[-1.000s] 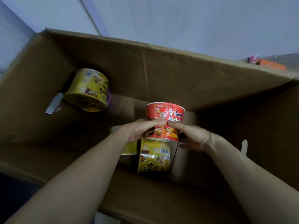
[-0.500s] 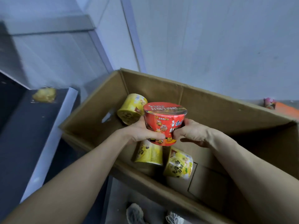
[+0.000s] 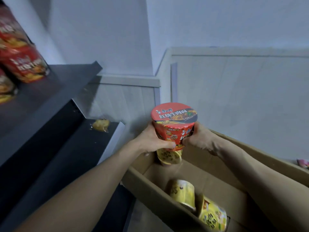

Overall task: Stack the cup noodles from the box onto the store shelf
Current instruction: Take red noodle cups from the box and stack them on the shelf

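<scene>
Red cup noodle (image 3: 173,124) upright, lid up, held above far-left corner of cardboard box (image 3: 150,186), L hand (image 3: 155,143) & R hand (image 3: 199,139) curled round its sides, 3 yellow cups (image 3: 183,191) inside box, dark shelf (image 3: 66,76) at left w/ blurred red cups (image 3: 21,61) on it, apart from held cup.

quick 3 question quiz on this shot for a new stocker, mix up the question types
1. True or false: the left hand and the right hand both grip the red cup noodle.
2. The loose cups in the cardboard box are: A yellow, B green, C blue.
3. Fill in: the stocked red cups at upper left stand on a dark ___.
Key: 1 true; 2 A; 3 shelf.
</scene>
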Demonstrator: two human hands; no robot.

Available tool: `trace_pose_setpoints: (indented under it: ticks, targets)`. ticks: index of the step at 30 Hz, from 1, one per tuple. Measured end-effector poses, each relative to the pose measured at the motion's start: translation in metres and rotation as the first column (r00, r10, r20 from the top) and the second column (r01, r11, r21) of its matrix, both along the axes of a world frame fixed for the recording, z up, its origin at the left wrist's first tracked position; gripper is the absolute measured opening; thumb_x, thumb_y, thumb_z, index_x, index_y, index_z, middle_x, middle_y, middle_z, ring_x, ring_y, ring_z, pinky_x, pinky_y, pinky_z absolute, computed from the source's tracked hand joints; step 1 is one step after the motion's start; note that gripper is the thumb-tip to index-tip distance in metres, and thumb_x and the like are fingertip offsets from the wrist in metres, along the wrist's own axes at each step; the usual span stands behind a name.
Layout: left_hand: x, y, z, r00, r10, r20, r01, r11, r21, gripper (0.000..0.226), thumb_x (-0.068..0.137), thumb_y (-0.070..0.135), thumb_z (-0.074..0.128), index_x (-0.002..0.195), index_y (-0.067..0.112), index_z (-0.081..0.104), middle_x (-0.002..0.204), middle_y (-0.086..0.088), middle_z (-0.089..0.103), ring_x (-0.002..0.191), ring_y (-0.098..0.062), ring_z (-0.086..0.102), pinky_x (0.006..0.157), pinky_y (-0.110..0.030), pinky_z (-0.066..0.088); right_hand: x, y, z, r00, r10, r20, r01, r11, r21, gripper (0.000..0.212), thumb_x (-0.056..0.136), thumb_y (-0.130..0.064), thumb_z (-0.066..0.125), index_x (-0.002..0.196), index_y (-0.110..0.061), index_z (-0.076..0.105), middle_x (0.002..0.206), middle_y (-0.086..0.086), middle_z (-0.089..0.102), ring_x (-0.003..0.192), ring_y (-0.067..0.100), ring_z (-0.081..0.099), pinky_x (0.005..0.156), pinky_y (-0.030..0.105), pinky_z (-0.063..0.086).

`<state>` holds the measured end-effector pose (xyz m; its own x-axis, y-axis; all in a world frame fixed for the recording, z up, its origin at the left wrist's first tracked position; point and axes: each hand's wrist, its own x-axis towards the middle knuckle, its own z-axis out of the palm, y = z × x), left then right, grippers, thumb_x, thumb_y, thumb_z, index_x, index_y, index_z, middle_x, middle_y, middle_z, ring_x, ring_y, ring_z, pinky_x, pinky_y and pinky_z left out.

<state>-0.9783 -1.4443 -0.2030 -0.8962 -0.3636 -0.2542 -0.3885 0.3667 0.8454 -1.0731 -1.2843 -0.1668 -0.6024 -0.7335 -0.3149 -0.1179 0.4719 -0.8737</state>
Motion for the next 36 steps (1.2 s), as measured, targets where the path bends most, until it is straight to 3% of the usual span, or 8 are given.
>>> trace_pose_setpoints:
  ticks: [5,9,12,18,25,31,34,36]
  targets:
    - [0.02,-0.037,0.05,0.991,0.093,-0.092,-0.097,0.995,-0.037,0.114,0.038,0.042,0.092,0.136,0.02,0.038,0.124,0.006,0.061,0.111,-0.01,0.062,0.098,-0.034,0.052,0.021,-0.037,0.057,0.995,0.038,-0.089,-0.045,0.996,-0.072,0.046,0.076,0.017,0.061,0.103,-0.018,0.047,0.086,-0.008,0.056,0.078,0.002,0.053,0.071,0.017,0.046]
    - [0.04,-0.067,0.099,0.984,0.084,-0.157,-0.095,0.993,-0.07,0.092,0.058,0.018,0.092,0.133,0.017,0.04,0.124,0.001,0.061,0.104,-0.007,0.062,0.081,-0.023,0.056,0.039,-0.068,0.098,0.986,0.055,-0.154,-0.075,0.989,-0.129,0.044,0.077,0.016,0.059,0.098,-0.02,0.048,0.083,-0.008,0.055,0.075,0.001,0.051,0.067,0.016,0.045]
    - [0.056,-0.088,0.127,0.979,0.092,-0.185,-0.116,0.986,-0.123,0.093,0.061,0.018,0.091,0.136,0.018,0.037,0.125,0.005,0.058,0.107,-0.006,0.059,0.078,-0.016,0.052,0.052,-0.088,0.121,0.98,0.077,-0.182,-0.104,0.984,-0.145,0.046,0.076,0.016,0.061,0.104,-0.018,0.048,0.087,-0.006,0.056,0.079,0.004,0.052,0.08,0.025,0.045]
    - [0.095,-0.118,0.171,0.969,0.135,-0.207,-0.179,0.96,-0.214,0.111,0.043,0.043,0.092,0.138,0.025,0.037,0.125,0.009,0.059,0.114,-0.01,0.058,0.099,-0.035,0.05,0.082,-0.122,0.157,0.968,0.154,-0.198,-0.193,0.961,-0.198,0.051,0.078,0.012,0.064,0.109,-0.023,0.044,0.091,-0.009,0.054,0.082,0.006,0.052,0.089,0.031,0.043]
    - [0.135,-0.135,0.213,0.953,0.147,-0.266,-0.199,0.963,-0.183,0.071,0.068,0.021,0.087,0.121,0.03,0.042,0.11,0.013,0.059,0.108,-0.007,0.058,0.092,-0.026,0.049,0.101,-0.154,0.185,0.965,0.185,-0.185,-0.23,0.937,-0.264,0.047,0.082,0.006,0.061,0.12,-0.017,0.044,0.099,-0.002,0.057,0.089,0.009,0.055,0.084,0.027,0.048]
    - [0.161,-0.157,0.228,0.905,0.265,-0.332,-0.316,0.942,-0.11,0.086,0.064,0.032,0.089,0.136,0.024,0.043,0.121,0.008,0.061,0.109,-0.008,0.058,0.093,-0.025,0.047,0.102,-0.181,0.195,0.976,0.217,-0.008,-0.206,0.912,-0.354,0.059,0.079,-0.011,0.063,0.133,-0.023,0.041,0.121,0.005,0.06,0.111,0.019,0.057,0.088,0.038,0.049]
    - [0.174,-0.165,0.236,0.895,0.29,-0.338,-0.338,0.937,-0.091,0.081,0.067,0.032,0.086,0.135,0.027,0.043,0.118,0.011,0.06,0.109,-0.007,0.056,0.093,-0.025,0.044,0.105,-0.191,0.202,0.941,0.326,0.089,-0.269,0.882,-0.387,0.057,0.077,-0.047,0.07,0.126,-0.026,0.051,0.124,0.007,0.06,0.111,0.023,0.06,0.085,0.044,0.054]
    - [0.181,-0.17,0.238,0.894,0.31,-0.323,-0.348,0.935,-0.068,0.075,0.071,0.031,0.084,0.132,0.032,0.041,0.118,0.013,0.058,0.107,-0.007,0.054,0.094,-0.027,0.043,0.105,-0.2,0.207,0.915,0.357,0.188,-0.252,0.87,-0.423,0.065,0.073,-0.067,0.058,0.123,-0.027,0.056,0.122,0.011,0.06,0.109,0.03,0.063,0.084,0.047,0.055]
